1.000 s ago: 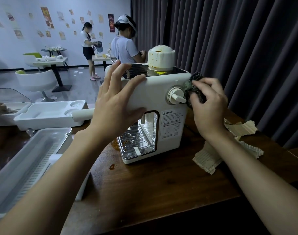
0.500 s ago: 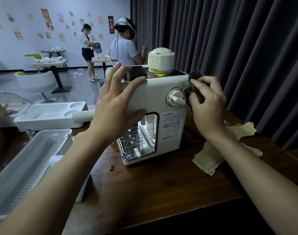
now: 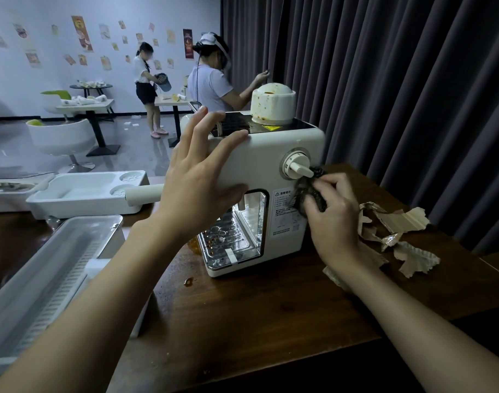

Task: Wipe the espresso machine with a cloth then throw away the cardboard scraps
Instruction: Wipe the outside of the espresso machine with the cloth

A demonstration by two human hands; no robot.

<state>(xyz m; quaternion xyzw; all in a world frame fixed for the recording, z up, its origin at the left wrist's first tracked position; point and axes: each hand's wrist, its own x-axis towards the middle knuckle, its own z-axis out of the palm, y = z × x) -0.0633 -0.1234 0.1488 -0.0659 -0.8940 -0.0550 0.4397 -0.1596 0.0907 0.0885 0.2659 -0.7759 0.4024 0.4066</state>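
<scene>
Dark grey, knobbly cloth (image 3: 310, 191) is bunched under the curled fingers of the right hand (image 3: 333, 219), which grips it and presses it against the front face of the espresso machine (image 3: 259, 157). The cloth sits just below the white dial (image 3: 298, 167), touching the tip of its lever and covering the upper right corner of the printed label (image 3: 286, 219). The left hand (image 3: 197, 182) lies flat on the machine's upper left part. Its fingers are spread and fairly straight, reaching up to the top edge, its thumb lies along the front face, and it holds nothing.

The machine is white and stands upright near the middle of the dark wooden table (image 3: 271, 307). A stained white dome (image 3: 272, 104) sits on its black top, its metal drip tray (image 3: 228, 242) shows below the left hand, and a white handle (image 3: 144, 194) sticks out to the left. A small brown spill (image 3: 189, 281) lies on the table just near the machine's base.

Right of the machine, partly behind the right wrist, torn cardboard scraps (image 3: 404, 219) lie loose on the table. To the left are a white moulded tray (image 3: 80, 191) and, nearer, a clear lidded container (image 3: 52, 259). A dark curtain (image 3: 384, 80) hangs on the far right. Far off, two people (image 3: 211, 80) stand by small tables.
</scene>
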